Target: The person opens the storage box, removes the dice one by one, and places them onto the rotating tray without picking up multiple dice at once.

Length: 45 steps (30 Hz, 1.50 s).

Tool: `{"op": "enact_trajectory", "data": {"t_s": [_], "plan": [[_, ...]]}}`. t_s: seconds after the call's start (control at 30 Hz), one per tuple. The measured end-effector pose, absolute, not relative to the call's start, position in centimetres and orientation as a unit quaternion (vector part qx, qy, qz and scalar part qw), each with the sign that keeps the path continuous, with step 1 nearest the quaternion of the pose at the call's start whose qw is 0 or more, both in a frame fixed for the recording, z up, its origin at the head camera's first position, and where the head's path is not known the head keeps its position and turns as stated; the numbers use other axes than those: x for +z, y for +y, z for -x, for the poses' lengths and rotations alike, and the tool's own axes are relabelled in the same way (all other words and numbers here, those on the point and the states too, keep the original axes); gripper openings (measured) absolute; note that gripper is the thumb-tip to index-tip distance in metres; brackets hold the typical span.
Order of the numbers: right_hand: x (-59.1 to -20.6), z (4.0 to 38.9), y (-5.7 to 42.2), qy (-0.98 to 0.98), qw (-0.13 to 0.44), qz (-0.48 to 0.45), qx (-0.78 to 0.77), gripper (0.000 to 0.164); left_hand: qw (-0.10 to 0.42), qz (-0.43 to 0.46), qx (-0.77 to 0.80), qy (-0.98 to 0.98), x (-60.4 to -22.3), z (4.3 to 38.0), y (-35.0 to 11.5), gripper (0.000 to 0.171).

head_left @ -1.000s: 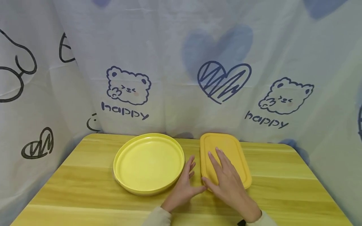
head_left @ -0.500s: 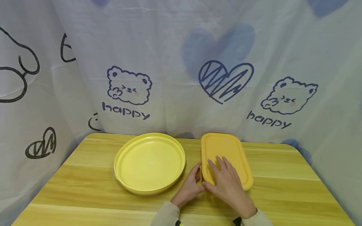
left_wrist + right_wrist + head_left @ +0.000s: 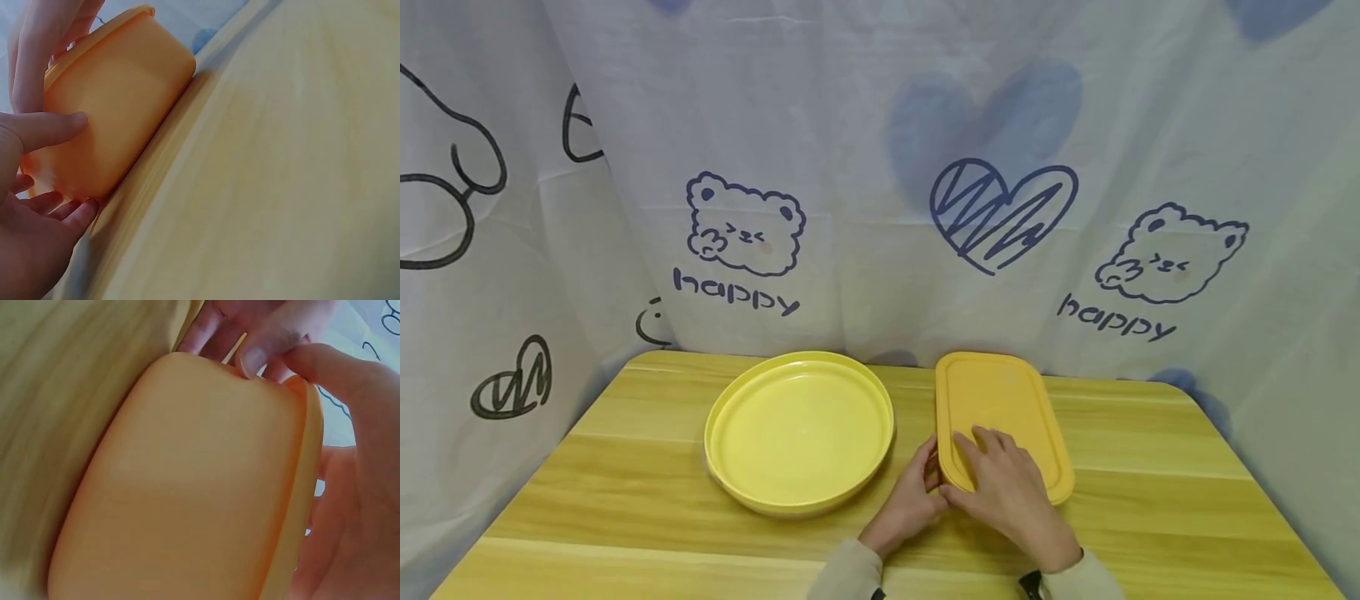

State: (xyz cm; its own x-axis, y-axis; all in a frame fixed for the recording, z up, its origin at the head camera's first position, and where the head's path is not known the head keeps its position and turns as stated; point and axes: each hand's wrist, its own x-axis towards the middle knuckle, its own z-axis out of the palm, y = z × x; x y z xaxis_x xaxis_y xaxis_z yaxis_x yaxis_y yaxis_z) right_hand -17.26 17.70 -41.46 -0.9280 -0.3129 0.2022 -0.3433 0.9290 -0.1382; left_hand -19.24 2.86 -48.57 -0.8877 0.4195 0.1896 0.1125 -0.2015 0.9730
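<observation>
An orange rectangular food container [image 3: 131, 94] with a matching lid [image 3: 1000, 392] stands on the wooden table, right of centre in the head view. My left hand [image 3: 906, 504] holds its near left corner, thumb on the near wall and fingers low along the left side. Over the near part of the lid lies my right hand [image 3: 1011, 496], fingers bent on the top and thumb [image 3: 337, 365] at the lid's corner edge. The right wrist view shows the container's smooth near wall [image 3: 187, 456] and the left thumb against it. What is inside the container is hidden.
A round yellow tray [image 3: 801, 425] with a raised rim sits on the table [image 3: 625, 500], left of my hands. Behind the table hangs a pale curtain [image 3: 865, 108] printed with hearts and bears, and it also runs along both sides.
My left hand has moved right and slightly down from the gap beside the tray to the container's corner. My right hand has drawn back slightly, its fingers bending onto the lid.
</observation>
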Motion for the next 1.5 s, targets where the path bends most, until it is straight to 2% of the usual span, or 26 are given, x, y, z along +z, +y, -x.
{"op": "enact_trajectory", "data": {"t_s": [0.4,0.7,0.77,0.87,0.97,1.03,1.1,1.23,1.5], "plan": [[-42.1,17.6,17.7,-0.964,0.169,-0.203,0.021,0.051,0.096,-0.206,0.735,0.639,-48.6,19.2,2.9,0.083],[-41.7,17.6,18.1,-0.913,0.327,-0.244,0.019,0.039,0.080,-0.140,0.744,0.649,-48.4,19.1,3.4,0.056],[-41.5,17.6,18.1,-0.899,0.355,-0.254,0.031,0.041,0.076,-0.131,0.743,0.652,-48.4,19.1,3.4,0.052],[-41.3,17.3,18.1,-0.907,0.334,-0.256,0.026,0.050,0.069,-0.118,0.740,0.658,-48.3,19.0,3.3,0.053],[-41.2,16.7,18.1,-0.938,0.251,-0.239,0.001,0.060,0.058,-0.114,0.738,0.662,-48.2,19.0,3.4,0.053],[-41.2,16.4,18.1,-0.952,0.201,-0.230,0.004,0.061,0.052,-0.113,0.739,0.662,-48.1,18.9,3.5,0.052],[-41.2,16.3,18.1,-0.959,0.176,-0.223,0.010,0.059,0.048,-0.112,0.737,0.665,-48.1,18.9,3.5,0.051],[-41.2,16.4,18.3,-0.955,0.186,-0.232,0.008,0.048,0.048,-0.109,0.735,0.668,-47.9,18.9,3.6,0.050],[-40.5,16.4,18.6,-0.931,0.252,-0.263,-0.004,0.032,0.051,-0.112,0.741,0.661,-48.1,18.9,3.8,0.049]]}}
